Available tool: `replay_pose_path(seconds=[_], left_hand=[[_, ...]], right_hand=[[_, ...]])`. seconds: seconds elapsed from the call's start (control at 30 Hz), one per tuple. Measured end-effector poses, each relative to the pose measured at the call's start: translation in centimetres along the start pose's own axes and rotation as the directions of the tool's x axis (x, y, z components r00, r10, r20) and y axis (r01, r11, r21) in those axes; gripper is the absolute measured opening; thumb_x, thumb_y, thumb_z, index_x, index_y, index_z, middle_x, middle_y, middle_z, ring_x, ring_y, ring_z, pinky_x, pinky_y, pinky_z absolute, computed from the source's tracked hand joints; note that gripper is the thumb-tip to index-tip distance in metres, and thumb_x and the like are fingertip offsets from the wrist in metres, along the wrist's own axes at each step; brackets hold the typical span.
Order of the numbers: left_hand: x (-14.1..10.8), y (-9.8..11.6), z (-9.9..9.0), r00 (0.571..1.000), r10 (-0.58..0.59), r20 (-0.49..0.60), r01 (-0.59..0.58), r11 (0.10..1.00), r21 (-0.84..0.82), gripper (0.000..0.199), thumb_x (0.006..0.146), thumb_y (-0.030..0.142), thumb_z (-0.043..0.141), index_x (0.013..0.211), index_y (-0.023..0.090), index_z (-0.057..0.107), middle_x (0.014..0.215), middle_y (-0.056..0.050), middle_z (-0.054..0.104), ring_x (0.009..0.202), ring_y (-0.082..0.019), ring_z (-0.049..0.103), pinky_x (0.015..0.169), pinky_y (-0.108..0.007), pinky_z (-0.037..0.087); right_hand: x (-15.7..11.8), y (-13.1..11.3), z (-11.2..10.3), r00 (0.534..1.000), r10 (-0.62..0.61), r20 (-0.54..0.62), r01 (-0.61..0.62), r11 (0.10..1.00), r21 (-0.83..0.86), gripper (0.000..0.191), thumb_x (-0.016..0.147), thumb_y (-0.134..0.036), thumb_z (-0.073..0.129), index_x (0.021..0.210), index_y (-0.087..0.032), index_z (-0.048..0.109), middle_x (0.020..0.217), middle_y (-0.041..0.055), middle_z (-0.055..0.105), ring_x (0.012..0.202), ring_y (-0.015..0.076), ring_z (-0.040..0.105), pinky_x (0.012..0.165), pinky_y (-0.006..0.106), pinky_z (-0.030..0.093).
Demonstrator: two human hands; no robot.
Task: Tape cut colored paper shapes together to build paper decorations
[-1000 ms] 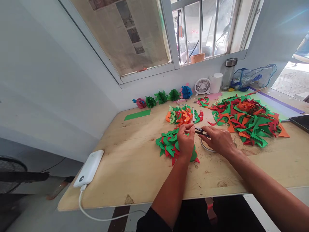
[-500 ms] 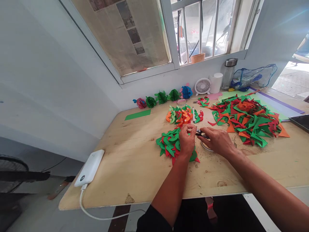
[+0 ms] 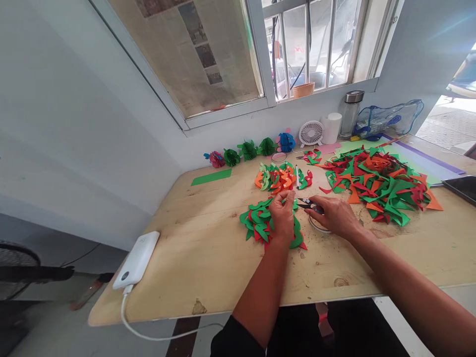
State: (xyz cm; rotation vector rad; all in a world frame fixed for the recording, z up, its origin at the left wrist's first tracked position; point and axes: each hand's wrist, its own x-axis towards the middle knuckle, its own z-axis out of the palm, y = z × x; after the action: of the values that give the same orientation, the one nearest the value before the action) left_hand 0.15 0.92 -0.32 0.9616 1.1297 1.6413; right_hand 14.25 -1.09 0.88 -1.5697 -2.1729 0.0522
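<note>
My right hand [image 3: 336, 215] is closed around a small pair of black snips [image 3: 305, 202], whose parted blades point left. Just left of the blade tips, my left hand [image 3: 281, 215] is pinched at thumb and forefinger. What sits between those fingers is too small to make out. Under and beside that hand lies a heap of green and red cut paper shapes [image 3: 260, 220]. A roll of tape or ring [image 3: 318, 226] rests on the table, partly covered by my right hand.
Behind my hands are orange, green and red cut shapes [image 3: 277, 177] and a white pen [image 3: 297, 177]. A large pile of paper offcuts [image 3: 386, 183] spreads to the right. Folded paper figures [image 3: 247, 148] line the wall near a small fan [image 3: 311, 134]. A power bank [image 3: 137, 260] lies front left.
My left hand has moved slightly left, away from the snips. The snips' blades now show apart, where earlier they were close against the left fingertips.
</note>
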Motion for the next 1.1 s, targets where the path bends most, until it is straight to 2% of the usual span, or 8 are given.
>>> replay_pose_path(seconds=[0.23,0.43,0.57,0.8,0.93,1.1], left_hand=[[0.4,-0.2,0.0,0.994,-0.096,-0.061,0.091,0.992,-0.089,0.027,0.069,0.042,0.069,0.073,0.016,0.063,0.066,0.001,0.058,0.051,-0.005,0.049,0.053,-0.019,0.038],[0.4,-0.2,-0.2,0.992,-0.113,-0.06,0.101,0.98,-0.171,0.027,0.068,0.04,0.07,0.076,0.015,0.064,0.074,-0.003,0.064,0.064,-0.009,0.059,0.057,-0.02,0.043],[0.5,0.1,-0.5,0.991,-0.125,-0.053,0.113,0.973,-0.201,0.027,0.069,0.041,0.069,0.076,0.016,0.064,0.074,-0.004,0.064,0.067,-0.01,0.06,0.057,-0.02,0.045],[0.7,0.7,-0.8,0.985,-0.157,-0.077,0.127,0.945,-0.302,0.032,0.068,0.046,0.068,0.074,0.015,0.062,0.069,-0.003,0.063,0.062,-0.01,0.058,0.053,-0.02,0.044],[1.1,1.1,-1.2,0.979,-0.161,-0.128,0.111,0.938,-0.329,0.032,0.068,0.046,0.067,0.073,0.015,0.06,0.067,-0.002,0.062,0.058,-0.009,0.058,0.053,-0.02,0.043],[1.6,2.0,-1.9,0.958,-0.162,-0.236,0.075,0.938,-0.338,0.031,0.07,0.045,0.064,0.075,0.015,0.06,0.064,0.0,0.061,0.057,-0.01,0.058,0.055,-0.021,0.042]], right_hand=[[0.2,0.9,-0.4,0.992,0.122,0.039,-0.117,0.987,-0.112,0.03,0.083,-0.048,0.049,0.092,-0.023,0.064,0.077,0.0043,0.068,0.068,0.0195,0.058,0.051,0.025,0.024],[0.3,1.2,-0.3,0.966,0.207,0.157,-0.18,0.969,-0.17,0.031,0.083,-0.046,0.048,0.1,-0.025,0.063,0.088,0.0054,0.07,0.075,0.0213,0.061,0.052,0.027,0.026],[0.1,1.0,-0.3,0.945,0.239,0.225,-0.199,0.962,-0.186,0.032,0.082,-0.045,0.049,0.102,-0.025,0.063,0.088,0.0053,0.071,0.075,0.0216,0.062,0.053,0.027,0.027],[0.2,0.6,-0.6,0.932,0.247,0.267,-0.18,0.951,-0.252,0.033,0.083,-0.043,0.049,0.107,-0.025,0.06,0.092,0.0056,0.071,0.082,0.0247,0.063,0.053,0.028,0.029],[0.1,0.4,-0.6,0.955,0.212,0.209,-0.141,0.94,-0.309,0.035,0.084,-0.044,0.048,0.109,-0.022,0.06,0.092,0.008,0.071,0.081,0.0258,0.064,0.055,0.029,0.032],[0.0,1.0,-0.6,0.991,0.134,-0.001,-0.129,0.953,-0.274,0.032,0.086,-0.041,0.048,0.105,-0.019,0.061,0.093,0.0081,0.07,0.086,0.0244,0.062,0.061,0.03,0.036]])
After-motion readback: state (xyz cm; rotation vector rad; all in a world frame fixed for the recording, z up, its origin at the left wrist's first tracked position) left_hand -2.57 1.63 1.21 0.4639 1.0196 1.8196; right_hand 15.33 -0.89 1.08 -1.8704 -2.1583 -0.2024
